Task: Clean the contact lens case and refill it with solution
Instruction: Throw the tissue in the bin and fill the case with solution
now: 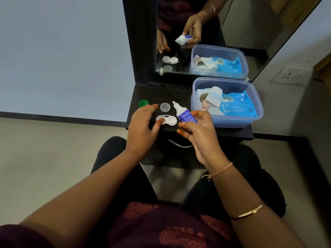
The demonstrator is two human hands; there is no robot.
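Note:
A white two-well contact lens case (169,120) lies open on the black shelf (157,92). My left hand (142,126) hovers over its left side with fingers spread, and one fingertip touches the left well. My right hand (198,129) grips a small solution bottle (182,112) with a blue label; its uncapped white nozzle points up and to the left, above the case's right well. A clear lid (165,107) and a green lid (143,103) lie behind the case.
A translucent blue tub (254,97) holding a blue wet-wipes pack (236,106) stands at the shelf's right. A mirror (206,33) rises behind the shelf and reflects the hands and the tub. A metal drawer handle (179,144) sits below the shelf edge.

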